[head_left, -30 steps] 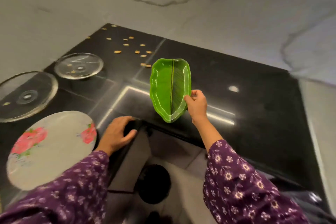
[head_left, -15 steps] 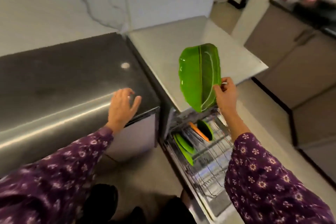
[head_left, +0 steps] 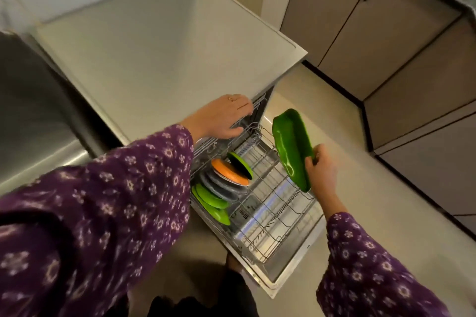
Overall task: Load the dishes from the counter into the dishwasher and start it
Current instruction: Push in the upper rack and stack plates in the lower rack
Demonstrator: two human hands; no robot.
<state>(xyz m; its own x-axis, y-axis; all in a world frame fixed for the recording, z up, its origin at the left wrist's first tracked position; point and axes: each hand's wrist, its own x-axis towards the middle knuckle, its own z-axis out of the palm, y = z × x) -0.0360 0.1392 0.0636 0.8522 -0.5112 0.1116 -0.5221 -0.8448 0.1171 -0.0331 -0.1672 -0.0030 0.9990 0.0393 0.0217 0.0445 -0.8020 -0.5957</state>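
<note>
Pinching the green leaf plate [head_left: 291, 147] by its near edge, the fingers [head_left: 309, 161] of the right hand [head_left: 322, 175] hold it on edge above the lower rack [head_left: 273, 216], over its bare right side, long axis running away from the person, racked plates [head_left: 226, 175] to its left.

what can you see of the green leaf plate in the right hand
The leaf plate is glossy green, long and leaf-shaped with a raised rim; it looks like plastic. It is held on edge, tilted, over the right side of the pulled-out lower rack; whether its lower end touches the wires is unclear. Only the right hand grips it, at its right edge.
</note>
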